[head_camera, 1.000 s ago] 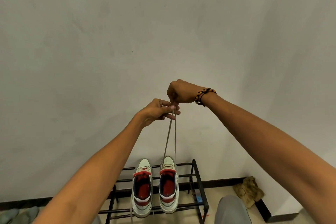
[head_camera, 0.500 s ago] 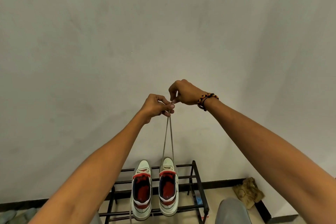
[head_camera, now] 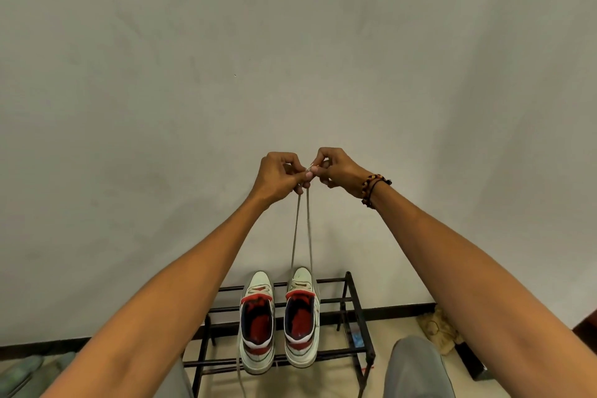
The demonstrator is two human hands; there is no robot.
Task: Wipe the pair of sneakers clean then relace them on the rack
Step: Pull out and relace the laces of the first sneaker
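While both arms reach forward in the head view, the left hand (head_camera: 277, 176) and right hand (head_camera: 337, 171) meet high before the wall (head_camera: 290, 42), fingers curled and pinching the ends of a grey lace (head_camera: 308, 229). Its two strands run down to the right sneaker (head_camera: 302, 317), which sits beside the left sneaker (head_camera: 257, 323) on the black rack (head_camera: 350, 307). A beaded bracelet (head_camera: 373, 187) circles the right wrist.

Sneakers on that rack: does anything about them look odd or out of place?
One thing: a loose lace hangs from the left sneaker below the rack. The right sneaker's lace is pulled up taut, both ends pinched by the left hand and right hand. A crumpled cloth lies on the floor.
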